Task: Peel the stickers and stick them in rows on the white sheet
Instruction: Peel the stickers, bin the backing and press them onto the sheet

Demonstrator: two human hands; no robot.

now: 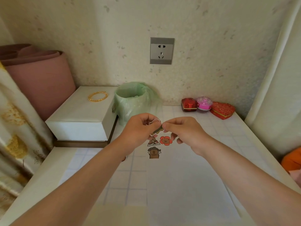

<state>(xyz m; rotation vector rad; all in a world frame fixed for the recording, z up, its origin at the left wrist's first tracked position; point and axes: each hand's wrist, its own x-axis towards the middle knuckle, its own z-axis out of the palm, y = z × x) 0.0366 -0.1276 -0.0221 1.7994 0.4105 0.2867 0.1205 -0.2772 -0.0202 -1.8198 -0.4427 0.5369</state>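
Head view: both hands meet in mid-air above the far end of the white sheet [187, 176], which lies on the gridded table [228, 128]. The left hand [140, 128] has its fingers curled round a small white backing scrap [154, 121]. The right hand [184, 129] pinches one end of a dark sticker [157, 130] between thumb and forefinger. The sticker spans the small gap between the two hands, just above three stickers already on the sheet: a triangle one [153, 142], a red flower [165, 140] beside it, and a brown animal [154, 153] below.

Behind the hands stands a bin [132, 101] lined with a green bag; its contents cannot be made out. A white box [81, 115] to its left is closed, with a gold necklace [97, 96] on the lid.

The held sticker is seen nearly edge-on, its long axis slanting from lower left up to the right fingertips.
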